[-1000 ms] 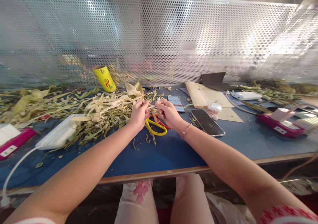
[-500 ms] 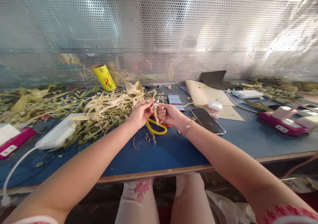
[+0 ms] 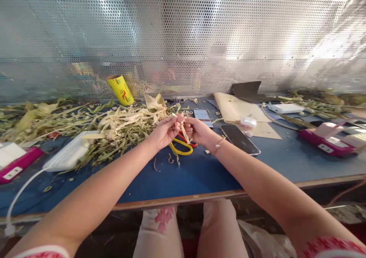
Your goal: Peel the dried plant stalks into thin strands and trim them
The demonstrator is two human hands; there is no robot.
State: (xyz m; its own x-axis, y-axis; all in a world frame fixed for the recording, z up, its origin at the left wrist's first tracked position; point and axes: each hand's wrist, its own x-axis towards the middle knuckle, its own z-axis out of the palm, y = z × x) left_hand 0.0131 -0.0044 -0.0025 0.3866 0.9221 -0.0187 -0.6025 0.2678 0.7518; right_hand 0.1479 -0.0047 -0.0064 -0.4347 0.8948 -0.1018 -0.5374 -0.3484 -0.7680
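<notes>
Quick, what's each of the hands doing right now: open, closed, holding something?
Left hand: closed, fingertips pinching a pale strip.
Right hand: closed, pinching the same pale strip, which dangles between the hands.

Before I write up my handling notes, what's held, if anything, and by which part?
A pale strip, pinched near its upper end by the left hand and right hand together; the exact spot is hidden.

Thin, pale, dried strip [image 3: 183, 128], pinched in the fingers [image 3: 188, 130], lower end hanging down
</notes>
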